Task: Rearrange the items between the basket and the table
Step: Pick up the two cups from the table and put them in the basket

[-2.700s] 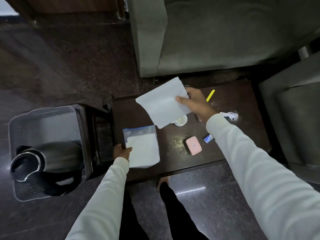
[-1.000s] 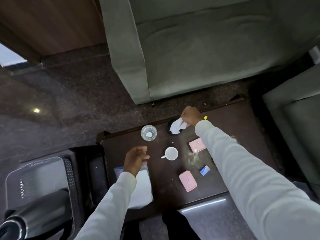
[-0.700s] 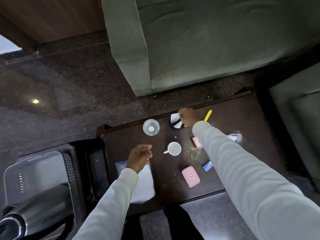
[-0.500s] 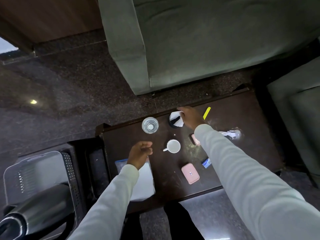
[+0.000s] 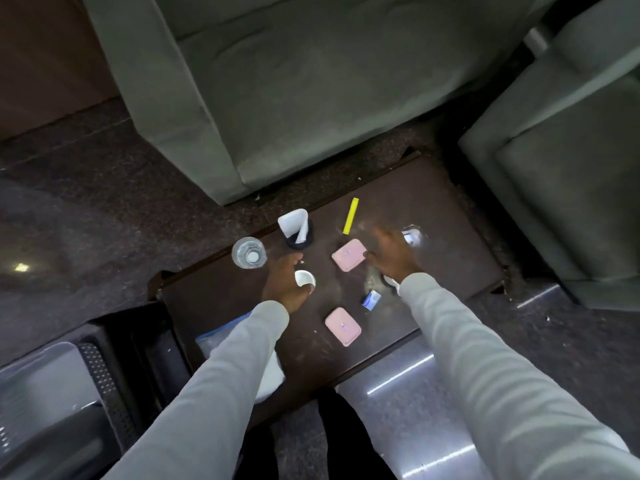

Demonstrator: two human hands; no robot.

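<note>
Left hand (image 5: pixel 284 284) has moved forward off the plastic bag (image 5: pixel 266 372) and now sits at the small white cup (image 5: pixel 305 279), fingers curled round its near side; looks like its grip is closing on the cup, can't confirm a firm hold. Right hand (image 5: pixel 393 259) has left the black holder (image 5: pixel 300 237), where the white paper (image 5: pixel 293 224) now stands rolled and upright. That hand is blurred, fingers spread, grip released, holding nothing, hovering between the far pink case (image 5: pixel 349 255) and the crumpled clear wrapper (image 5: pixel 412 235).

No readable writing; the small blue packet (image 5: pixel 371 300) has print too small to read, pink cases carry a tiny unreadable mark.

Counts on the dark surface (image 5: pixel 450 216): two pink cases, the near one (image 5: pixel 343 326) by the front edge; one clear glass (image 5: pixel 248 252) at the far left edge; one white cup; one black holder with paper; one yellow stick (image 5: pixel 350 215); one blue packet; one wrapper; one plastic bag with white contents, partly under the left sleeve. A white object shows just under the right wrist, can't tell what.

Basket (image 5: pixel 45 386) is low left on the floor beside the surface, dark object inside, mostly cut off.
</note>
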